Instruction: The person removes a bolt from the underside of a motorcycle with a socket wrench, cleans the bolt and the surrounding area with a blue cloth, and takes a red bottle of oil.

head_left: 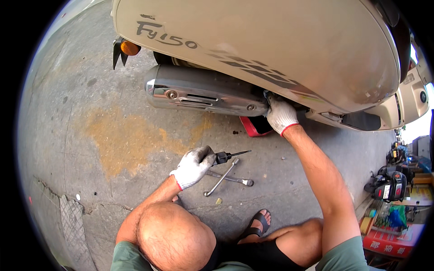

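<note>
My left hand (192, 167), in a white glove with a red cuff, grips a black-handled tool (222, 157) with a thin shaft pointing right. Two crossed steel wrenches (225, 179) lie on the ground just below it. My right hand (281, 115), also gloved, reaches under the cream scooter body (307, 40) at the right end of the silver exhaust muffler (199, 95). Its fingers are bent around something small and partly hidden there. A red tray (252, 128) with a dark inside sits on the ground beneath the muffler, partly behind it.
The scooter's orange indicator (129, 48) juts out at upper left. My sandalled foot (257, 223) rests on the stained concrete ground (122, 135). At far right stand other parked scooters (391, 185), with red signs (389, 241) and stacked goods near them.
</note>
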`<state>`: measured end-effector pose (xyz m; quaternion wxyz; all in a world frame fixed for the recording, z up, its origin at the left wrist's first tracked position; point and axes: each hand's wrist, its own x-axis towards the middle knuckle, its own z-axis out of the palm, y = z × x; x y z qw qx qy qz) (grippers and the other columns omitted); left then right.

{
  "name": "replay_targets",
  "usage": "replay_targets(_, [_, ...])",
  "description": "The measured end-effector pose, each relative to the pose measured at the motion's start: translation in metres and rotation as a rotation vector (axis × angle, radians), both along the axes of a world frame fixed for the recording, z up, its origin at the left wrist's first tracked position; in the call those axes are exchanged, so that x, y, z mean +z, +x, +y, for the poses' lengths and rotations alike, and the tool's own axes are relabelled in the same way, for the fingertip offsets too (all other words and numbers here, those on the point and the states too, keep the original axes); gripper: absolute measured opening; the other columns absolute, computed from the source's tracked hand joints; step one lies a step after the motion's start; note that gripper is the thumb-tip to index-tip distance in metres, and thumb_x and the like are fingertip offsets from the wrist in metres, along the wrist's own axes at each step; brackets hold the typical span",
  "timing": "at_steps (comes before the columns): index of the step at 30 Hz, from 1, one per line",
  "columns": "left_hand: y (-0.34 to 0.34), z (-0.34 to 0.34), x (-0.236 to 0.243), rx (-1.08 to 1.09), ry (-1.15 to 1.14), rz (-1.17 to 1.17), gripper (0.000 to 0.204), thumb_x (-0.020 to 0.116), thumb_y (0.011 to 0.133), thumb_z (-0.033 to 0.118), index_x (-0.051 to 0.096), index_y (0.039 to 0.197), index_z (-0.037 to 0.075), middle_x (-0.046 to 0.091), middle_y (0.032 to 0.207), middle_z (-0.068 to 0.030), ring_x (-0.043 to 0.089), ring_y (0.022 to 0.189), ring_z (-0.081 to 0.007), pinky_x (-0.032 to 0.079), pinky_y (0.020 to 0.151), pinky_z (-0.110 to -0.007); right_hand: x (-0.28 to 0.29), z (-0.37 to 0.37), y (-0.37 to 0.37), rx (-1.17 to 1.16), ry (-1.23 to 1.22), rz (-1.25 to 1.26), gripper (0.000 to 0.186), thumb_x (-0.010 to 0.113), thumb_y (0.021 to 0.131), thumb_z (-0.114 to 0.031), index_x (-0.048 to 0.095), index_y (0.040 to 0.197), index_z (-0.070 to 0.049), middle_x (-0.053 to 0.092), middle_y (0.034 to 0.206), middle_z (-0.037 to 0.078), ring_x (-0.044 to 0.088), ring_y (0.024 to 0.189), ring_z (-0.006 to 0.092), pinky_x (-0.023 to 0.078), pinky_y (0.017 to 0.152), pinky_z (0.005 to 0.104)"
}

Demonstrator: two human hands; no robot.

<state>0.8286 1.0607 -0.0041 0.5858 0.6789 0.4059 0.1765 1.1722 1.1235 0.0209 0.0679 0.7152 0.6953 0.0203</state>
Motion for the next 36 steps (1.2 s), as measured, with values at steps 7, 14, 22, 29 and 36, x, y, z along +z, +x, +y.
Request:
replay_targets(7, [0.001, 0.0, -0.006, -0.03, 0.037, 0.035, 0.03, 0.05, 0.096, 0.031, 0.056, 0.092, 0.001, 0.058, 0.073, -0.0131, 0.059, 0.069, -0.0243, 0.046, 0.067, -0.039, 0.0, -0.029, -0.019, -0.059, 0.057, 0.053, 0.054, 0.052, 0.084, -0.006, 0.044, 0.137, 0.006, 0.051, 0.127, 0.039, 0.064, 0.101, 0.0431, 0.056, 0.082, 0.0467])
replay_targets(14, [0.003, -0.001, -0.01, -0.023, 0.023, 0.016, 0.03, 0.051, 0.096, 0.03, 0.055, 0.091, 0.001, 0.057, 0.073, -0.0148, 0.057, 0.068, -0.0259, 0.045, 0.066, -0.04, -0.01, -0.021, -0.021, -0.141, -0.03, -0.038, 0.064, 0.055, 0.083, -0.007, 0.038, 0.143, 0.007, 0.053, 0.126, 0.038, 0.067, 0.096, 0.0403, 0.056, 0.079, 0.0442])
replay_targets(22, [0.005, 0.003, -0.011, -0.058, -0.001, 0.064, 0.03, 0.051, 0.096, 0.03, 0.056, 0.093, 0.001, 0.058, 0.08, -0.0183, 0.058, 0.075, -0.0326, 0.045, 0.07, -0.044, -0.015, -0.012, -0.015, -0.112, 0.003, -0.107, 0.064, 0.057, 0.08, -0.011, 0.042, 0.141, 0.004, 0.06, 0.112, 0.029, 0.067, 0.087, 0.0373, 0.057, 0.072, 0.0448])
replay_targets(29, [0.009, 0.005, -0.008, -0.081, -0.059, 0.105, 0.03, 0.051, 0.095, 0.031, 0.06, 0.098, 0.002, 0.063, 0.089, -0.0223, 0.062, 0.086, -0.0412, 0.046, 0.075, -0.048, -0.015, -0.006, -0.011, -0.098, 0.015, -0.06, 0.049, 0.052, 0.085, -0.012, 0.053, 0.133, -0.005, 0.062, 0.113, 0.024, 0.067, 0.091, 0.0379, 0.057, 0.075, 0.0474])
replay_targets(36, [0.011, 0.004, -0.008, -0.069, -0.094, 0.12, 0.03, 0.051, 0.095, 0.031, 0.06, 0.1, 0.002, 0.063, 0.09, -0.0221, 0.062, 0.086, -0.0407, 0.046, 0.076, -0.047, -0.012, -0.002, 0.002, -0.011, 0.02, 0.009, 0.052, 0.054, 0.081, -0.008, 0.054, 0.133, -0.011, 0.063, 0.111, 0.024, 0.066, 0.088, 0.0401, 0.055, 0.075, 0.0498])
